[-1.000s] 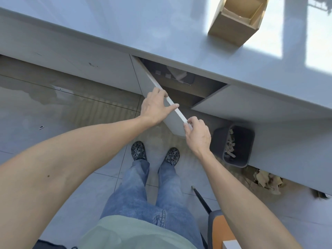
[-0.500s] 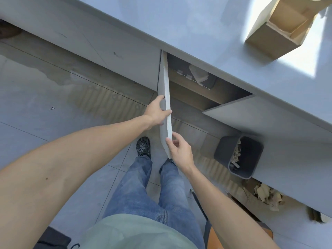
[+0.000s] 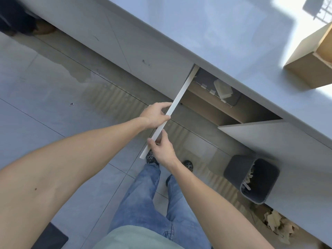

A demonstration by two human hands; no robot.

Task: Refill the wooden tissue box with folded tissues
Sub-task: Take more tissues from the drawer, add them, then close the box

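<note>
Grey counter (image 3: 206, 29); both hands' fingers clamp open cabinet door (image 3: 172, 108): left hand (image 3: 154, 115), right hand (image 3: 162, 150).

Home kitchen — grey counter (image 3: 224, 33), cabinet doors (image 3: 172, 106), tiled floor (image 3: 36, 97), bin (image 3: 251, 178).

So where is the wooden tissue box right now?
The wooden box sits on the grey countertop at the far right edge of the head view, partly cut off, beyond the open cabinet.
</note>
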